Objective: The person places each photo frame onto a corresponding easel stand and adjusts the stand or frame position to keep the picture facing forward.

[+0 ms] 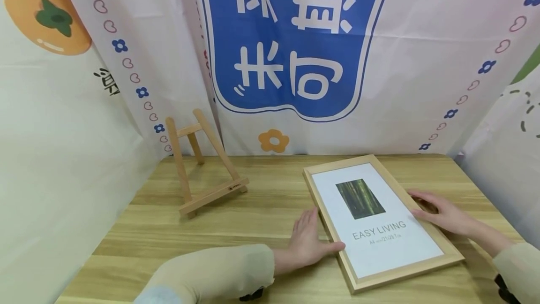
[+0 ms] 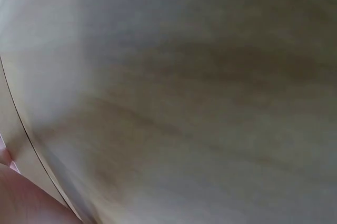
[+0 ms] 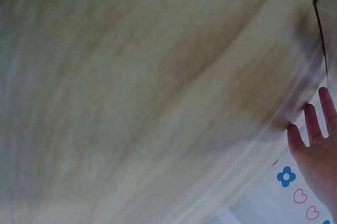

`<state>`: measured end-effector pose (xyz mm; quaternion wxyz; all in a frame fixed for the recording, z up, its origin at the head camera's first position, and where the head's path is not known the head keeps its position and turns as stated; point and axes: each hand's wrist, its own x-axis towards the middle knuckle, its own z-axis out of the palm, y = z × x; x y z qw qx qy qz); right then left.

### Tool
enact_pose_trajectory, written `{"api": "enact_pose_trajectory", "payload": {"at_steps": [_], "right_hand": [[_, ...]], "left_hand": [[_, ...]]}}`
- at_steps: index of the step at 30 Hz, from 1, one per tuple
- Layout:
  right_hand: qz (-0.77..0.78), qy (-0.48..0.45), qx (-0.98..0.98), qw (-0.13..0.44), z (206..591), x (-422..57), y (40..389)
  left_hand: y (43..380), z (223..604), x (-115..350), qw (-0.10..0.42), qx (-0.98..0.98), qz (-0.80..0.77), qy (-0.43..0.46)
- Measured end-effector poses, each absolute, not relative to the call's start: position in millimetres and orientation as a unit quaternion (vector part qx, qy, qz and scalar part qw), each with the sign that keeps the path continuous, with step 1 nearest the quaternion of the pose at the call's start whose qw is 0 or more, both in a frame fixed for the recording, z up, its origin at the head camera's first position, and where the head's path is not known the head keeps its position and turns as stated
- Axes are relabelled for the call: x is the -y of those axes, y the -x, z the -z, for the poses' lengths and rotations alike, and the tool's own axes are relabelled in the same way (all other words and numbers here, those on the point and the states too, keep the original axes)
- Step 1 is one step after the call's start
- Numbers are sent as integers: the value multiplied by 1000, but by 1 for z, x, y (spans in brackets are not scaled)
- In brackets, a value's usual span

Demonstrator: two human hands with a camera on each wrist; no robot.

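Observation:
A light wooden picture frame (image 1: pixel 342 259) lies slanted on the right of the table, with a white insert printed with a forest picture and "EASY LIVING". At its left side my left hand (image 1: pixel 307 243) holds the edge, thumb over the front rim and fingers along the outside. My right hand (image 1: pixel 443 212) grips the opposite side, its thumb reaching over the rim. The right wrist view shows the fingers of that hand (image 3: pixel 313 129) spread beside a frame edge. Only part of the left hand (image 2: pixel 29 200) appears in the left wrist view.
A small wooden tabletop easel (image 1: pixel 213 194) stands at the left rear of the wood-grain table (image 1: pixel 177 233). Behind the table hangs a white printed cloth (image 1: pixel 396 107) with a blue panel, and more cloth closes off both sides.

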<state>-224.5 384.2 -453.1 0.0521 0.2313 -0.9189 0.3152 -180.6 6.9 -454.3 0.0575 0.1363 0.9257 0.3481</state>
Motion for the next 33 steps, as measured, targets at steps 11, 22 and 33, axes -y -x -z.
{"api": "enact_pose_trajectory", "payload": {"at_steps": [11,22,33], "right_hand": [[-313,-217,923,47,454,-383,223],[-357,-145,922,-28,450,-372,218],[-366,-124,922,-30,450,-369,217]], "left_hand": [[181,451,-9,73,-918,-367,-128],[182,449,-8,73,-907,-399,-115],[182,450,-12,39,-904,-413,-99]]}}
